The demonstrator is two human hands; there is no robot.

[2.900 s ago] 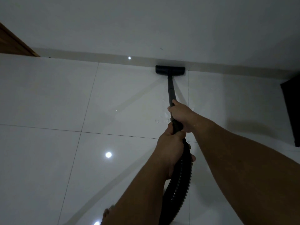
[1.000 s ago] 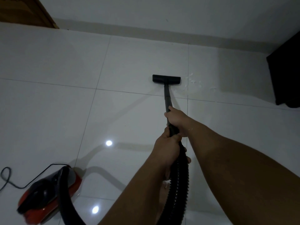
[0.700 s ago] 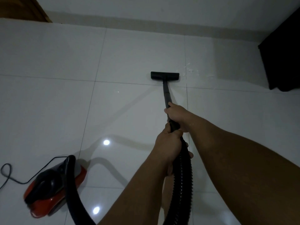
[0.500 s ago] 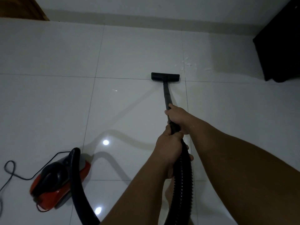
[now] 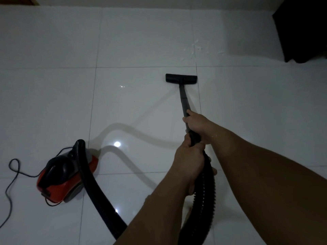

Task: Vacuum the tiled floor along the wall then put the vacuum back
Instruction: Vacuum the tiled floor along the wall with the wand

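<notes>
A black vacuum wand [image 5: 183,101] runs forward from my hands to a flat black floor nozzle [image 5: 181,79] resting on the white tiled floor [image 5: 138,41]. My right hand [image 5: 198,124] grips the wand higher up. Just behind it, my left hand [image 5: 189,156] holds the top of the ribbed black hose [image 5: 203,195]. The hose loops back to the red and black vacuum body [image 5: 65,175] at my lower left. Small white debris bits [image 5: 196,48] lie on the floor beyond the nozzle, to its right.
A thin black power cord [image 5: 10,183] snakes along the left edge from the vacuum body. A dark piece of furniture [image 5: 302,29] stands at the upper right by the wall. A brown wooden corner [image 5: 33,0] shows at the top left.
The nozzle has been pulled back from the wall base across a tile, and the debris now lies beyond it. The view has dropped back, bringing the vacuum body and cord into sight.
</notes>
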